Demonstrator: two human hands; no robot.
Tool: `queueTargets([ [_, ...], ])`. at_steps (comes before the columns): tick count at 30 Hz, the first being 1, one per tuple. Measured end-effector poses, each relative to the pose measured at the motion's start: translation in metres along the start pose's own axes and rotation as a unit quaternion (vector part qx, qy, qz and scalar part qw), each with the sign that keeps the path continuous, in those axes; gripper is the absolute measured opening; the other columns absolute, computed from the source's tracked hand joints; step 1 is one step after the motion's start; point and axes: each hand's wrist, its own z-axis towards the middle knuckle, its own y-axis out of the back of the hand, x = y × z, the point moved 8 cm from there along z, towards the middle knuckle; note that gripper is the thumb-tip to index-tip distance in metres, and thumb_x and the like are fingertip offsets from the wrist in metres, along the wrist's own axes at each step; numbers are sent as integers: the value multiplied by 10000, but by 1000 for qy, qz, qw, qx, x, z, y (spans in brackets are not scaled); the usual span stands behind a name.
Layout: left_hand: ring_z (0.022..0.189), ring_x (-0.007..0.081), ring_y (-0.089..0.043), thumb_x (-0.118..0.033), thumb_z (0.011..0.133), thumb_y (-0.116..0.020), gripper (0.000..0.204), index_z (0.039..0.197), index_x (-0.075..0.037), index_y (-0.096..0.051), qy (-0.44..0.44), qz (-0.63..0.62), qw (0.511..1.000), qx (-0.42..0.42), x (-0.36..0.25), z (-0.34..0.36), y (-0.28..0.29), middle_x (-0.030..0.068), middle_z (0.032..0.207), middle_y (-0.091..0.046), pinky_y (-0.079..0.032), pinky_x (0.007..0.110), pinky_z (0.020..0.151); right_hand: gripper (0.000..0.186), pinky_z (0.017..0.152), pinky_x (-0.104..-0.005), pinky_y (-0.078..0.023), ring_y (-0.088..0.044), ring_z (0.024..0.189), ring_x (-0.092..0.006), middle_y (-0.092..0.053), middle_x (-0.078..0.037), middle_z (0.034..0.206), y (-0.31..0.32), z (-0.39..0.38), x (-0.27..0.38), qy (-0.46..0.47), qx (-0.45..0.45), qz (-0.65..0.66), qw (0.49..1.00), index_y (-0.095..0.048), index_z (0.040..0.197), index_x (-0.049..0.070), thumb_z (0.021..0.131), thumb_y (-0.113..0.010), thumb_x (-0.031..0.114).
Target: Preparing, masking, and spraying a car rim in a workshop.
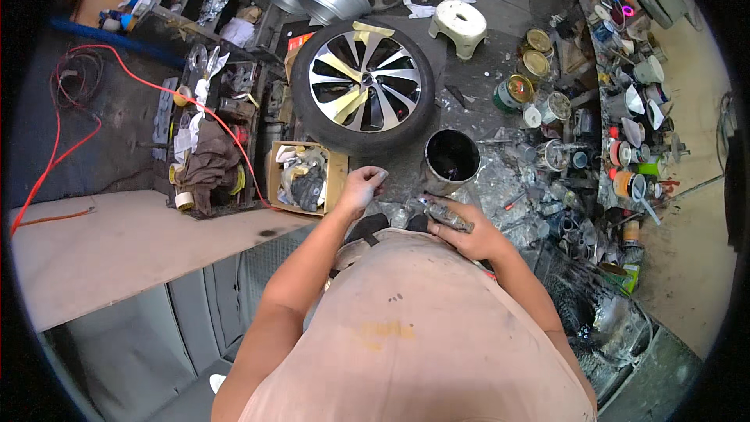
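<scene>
My left hand (362, 190) is raised in front of me with its fingers curled together. A small greyish patch shows at the fingertips, and I cannot make out whether it is a held thing. In my right hand (475, 236) is a grimy grey, thick-bodied hand tool (451, 216), whose exact kind is unclear. Beyond both hands lies a car wheel (367, 78) with a black tire and a black-and-silver rim. Yellow masking tape (349, 101) covers several of its spokes. A dark open bucket (451, 158) stands just past the tool.
A cardboard box (336, 180) of odds and ends sits left of my left hand. A red hose (156, 86) runs along the left side. Farther off are a white stool (459, 25) and bare silver rims (336, 1). Paint cans (516, 91) and a cluttered bench (625, 133) line the right.
</scene>
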Motion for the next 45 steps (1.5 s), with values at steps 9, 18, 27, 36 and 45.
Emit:
queueTargets([
  [9, 588, 67, -482, -290, 1084, -613, 222, 1068, -87, -702, 88, -109, 988, 67, 1, -4, -48, -22, 784, -631, -367, 225, 510, 555, 897, -309, -527, -667, 997, -144, -754, -95, 1086, 13, -18, -35, -30, 15, 33, 999, -580, 1470, -9, 976, -721, 200],
  [18, 828, 87, -624, -196, 993, -750, 232, 1189, -71, -747, -119, 203, 920, 314, -21, -49, -134, -9, 890, -715, -528, 301, 733, 544, 786, -277, -525, -622, 877, -106, -719, -27, 1040, 28, -17, -32, 30, -79, 91, 992, -586, 1479, 23, 970, -715, 163],
  [27, 1005, 206, -697, -278, 953, -737, 365, 1169, 17, -721, -152, 297, 841, 427, -22, -70, -172, 152, 1085, -763, -529, 387, 942, 543, 1036, -339, -501, -656, 1159, -172, -714, -118, 1286, 24, 23, -35, -5, -75, 162, 984, -554, 1498, 9, 993, -692, 153],
  [36, 1022, 216, -668, -148, 920, -785, 342, 1214, -11, -676, -140, 224, 909, 322, -54, -47, -133, 108, 1086, -738, -537, 389, 913, 544, 960, -330, -522, -662, 1052, -166, -739, -143, 1198, 3, 69, -4, -39, -52, 106, 992, -582, 1461, 0, 987, -726, 224],
  [45, 1039, 232, -667, -138, 854, -830, 391, 1192, -27, -667, -234, 182, 879, 372, -82, 0, -70, 114, 1143, -716, -554, 413, 911, 510, 859, -316, -523, -613, 920, -127, -714, -48, 1018, -27, 146, 37, 15, -127, 21, 992, -621, 1427, 0, 983, -727, 226],
])
